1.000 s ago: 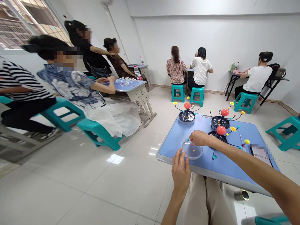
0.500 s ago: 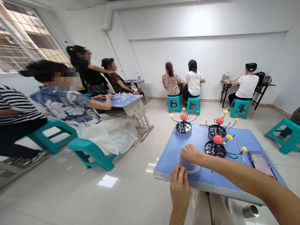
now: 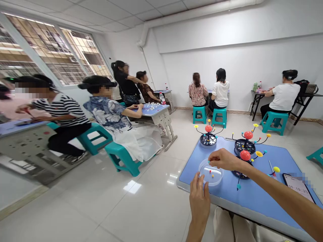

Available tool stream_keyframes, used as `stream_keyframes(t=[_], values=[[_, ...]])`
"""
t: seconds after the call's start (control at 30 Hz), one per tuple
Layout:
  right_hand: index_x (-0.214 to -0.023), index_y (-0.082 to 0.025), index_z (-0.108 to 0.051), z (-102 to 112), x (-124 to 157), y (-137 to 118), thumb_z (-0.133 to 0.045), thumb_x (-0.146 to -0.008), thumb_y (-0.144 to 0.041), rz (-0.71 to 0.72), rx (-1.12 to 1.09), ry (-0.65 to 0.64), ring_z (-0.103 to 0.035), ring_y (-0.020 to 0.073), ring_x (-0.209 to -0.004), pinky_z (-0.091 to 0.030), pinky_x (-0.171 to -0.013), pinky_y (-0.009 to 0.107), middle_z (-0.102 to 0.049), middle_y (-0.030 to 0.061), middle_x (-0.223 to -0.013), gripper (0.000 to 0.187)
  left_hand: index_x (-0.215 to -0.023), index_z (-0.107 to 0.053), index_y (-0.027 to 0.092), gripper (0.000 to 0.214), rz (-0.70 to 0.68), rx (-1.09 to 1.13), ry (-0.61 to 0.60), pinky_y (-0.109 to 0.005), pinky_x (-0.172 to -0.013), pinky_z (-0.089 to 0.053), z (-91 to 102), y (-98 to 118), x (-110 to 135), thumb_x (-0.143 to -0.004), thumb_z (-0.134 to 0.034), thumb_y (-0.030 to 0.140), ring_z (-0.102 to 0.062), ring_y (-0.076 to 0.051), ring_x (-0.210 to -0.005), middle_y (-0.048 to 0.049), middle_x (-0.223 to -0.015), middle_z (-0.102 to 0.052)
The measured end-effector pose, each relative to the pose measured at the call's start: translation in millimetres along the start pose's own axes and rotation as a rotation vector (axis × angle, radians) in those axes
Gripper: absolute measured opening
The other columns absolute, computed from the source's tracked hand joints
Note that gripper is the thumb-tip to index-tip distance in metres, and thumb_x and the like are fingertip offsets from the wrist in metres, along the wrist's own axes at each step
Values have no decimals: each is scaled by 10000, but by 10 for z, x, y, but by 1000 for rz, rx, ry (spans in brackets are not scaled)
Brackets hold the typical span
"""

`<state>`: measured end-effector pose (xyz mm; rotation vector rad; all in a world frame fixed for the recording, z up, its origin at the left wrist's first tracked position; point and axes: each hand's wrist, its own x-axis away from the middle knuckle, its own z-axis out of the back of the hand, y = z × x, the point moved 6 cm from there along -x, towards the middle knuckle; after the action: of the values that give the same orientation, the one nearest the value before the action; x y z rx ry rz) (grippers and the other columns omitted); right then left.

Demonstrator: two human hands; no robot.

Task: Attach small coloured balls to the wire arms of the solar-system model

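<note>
A clear plastic dish (image 3: pixel 210 173) with a few small coloured beads sits near the front left corner of the blue desk (image 3: pixel 262 191). My right hand (image 3: pixel 223 159) hovers over the dish's far rim, fingertips pinched on a tiny teal piece. My left hand (image 3: pixel 199 198) rests at the desk's front edge, its fingers together and touching the near rim of the dish. Three solar-system models stand behind: one at the back left (image 3: pixel 208 137), one at the back centre (image 3: pixel 246 143), and the nearest one (image 3: pixel 243 161) just right of my right hand.
A phone (image 3: pixel 299 188) lies at the right of the desk, with a thin red-tipped tool (image 3: pixel 271 168) beside it. Several people sit on teal stools at other desks to the left and along the far wall. Glossy floor lies to the left.
The camera has swung upward and left, showing more of the window and seated people. My right hand has lifted slightly out of the dish with a pinched piece. My left hand stays at the rim.
</note>
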<state>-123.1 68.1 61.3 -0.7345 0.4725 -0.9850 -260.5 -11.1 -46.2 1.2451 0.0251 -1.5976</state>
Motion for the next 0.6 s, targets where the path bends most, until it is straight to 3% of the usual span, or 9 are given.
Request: stream_keyframes(t=[0.07, 0.2, 0.4, 0.6], values=[[-822, -131, -686, 54, 184, -37, -623, -789, -282, -28, -281, 8, -534, 105, -534, -404, -512, 223, -625, 0, -634, 167, -1216, -598, 209, 286, 45, 31, 50, -407, -849, -571, 97, 98, -47, -940, -537, 257, -612, -250, -1130, -131, -1254, -620], [-830, -128, -697, 55, 542, -147, -718, -746, -416, -44, -556, -16, -477, 85, -520, -326, -466, 221, -638, 14, -672, 301, -1255, -560, 215, 318, 64, 239, 57, -331, -796, -568, 348, 498, -200, -939, -547, 246, -671, -182, -944, -106, -1168, -636], [-829, -109, -706, -46, 924, -161, -779, -720, -432, -15, -764, -31, -415, 71, -494, -273, -454, 229, -549, -21, -585, 349, -1174, -617, 224, 262, -42, 414, -43, -274, -769, -555, 565, 1042, -351, -921, -567, 180, -659, -149, -883, -58, -1028, -655], [-780, -107, -713, -136, 1162, -56, -769, -744, -463, -30, -843, -10, -356, 68, -497, -243, -461, 231, -463, -45, -524, 362, -1149, -649, 261, 315, -219, 528, -63, -244, -734, -550, 564, 1248, -292, -892, -574, 93, -650, -140, -880, -28, -954, -647]])
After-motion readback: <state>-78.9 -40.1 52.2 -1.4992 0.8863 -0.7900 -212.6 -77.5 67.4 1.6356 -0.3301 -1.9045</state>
